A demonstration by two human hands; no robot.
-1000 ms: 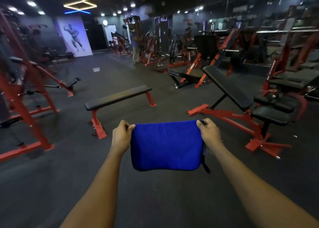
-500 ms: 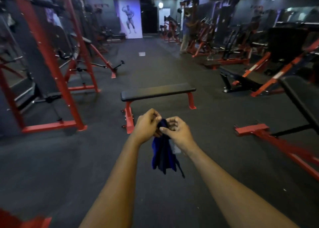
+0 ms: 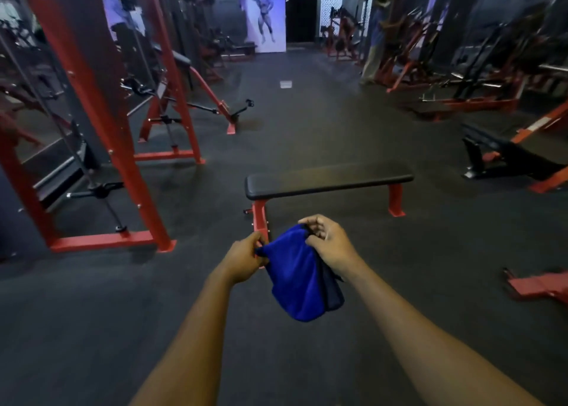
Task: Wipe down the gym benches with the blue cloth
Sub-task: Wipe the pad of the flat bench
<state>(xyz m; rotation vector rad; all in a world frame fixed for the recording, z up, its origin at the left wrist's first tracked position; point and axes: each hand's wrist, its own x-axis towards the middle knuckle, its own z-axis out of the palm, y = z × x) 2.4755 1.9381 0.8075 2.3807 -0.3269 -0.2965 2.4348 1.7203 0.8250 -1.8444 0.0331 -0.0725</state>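
- Both hands pinch the top edge of a blue cloth [image 3: 296,282], held out in the air in front of the person at about waist level.
- Left hand [image 3: 246,259] grips the cloth's left upper corner between thumb and fingers, closed tight on the fabric.
- Right hand [image 3: 330,245] holds the right upper corner from above, fingers curled over a bunched fold (a darker layer of the cloth shows beneath this hand).
- Hanging from the two grips, the cloth droops in a folded, rounded pouch shape, touching nothing but the hands.
- Beyond the hands stands a flat bench [image 3: 329,182] with a long black padded top and red legs, set crosswise on the dark rubber floor [image 3: 307,122]; its near leg sits just behind the cloth from this angle, though cloth and bench are apart.
- To the left rises a red steel rack [image 3: 123,159] with cables and handles, its feet planted on the floor.
- On the right, partly cut off, sits another black-padded bench [image 3: 507,159] on a red frame, and farther back a row of red and black machines, too blurred to name.
- At the far end hangs a pale poster [image 3: 266,13] showing a flexing figure.
- Someone stands far off by the machines on the right [image 3: 373,46], blurred.
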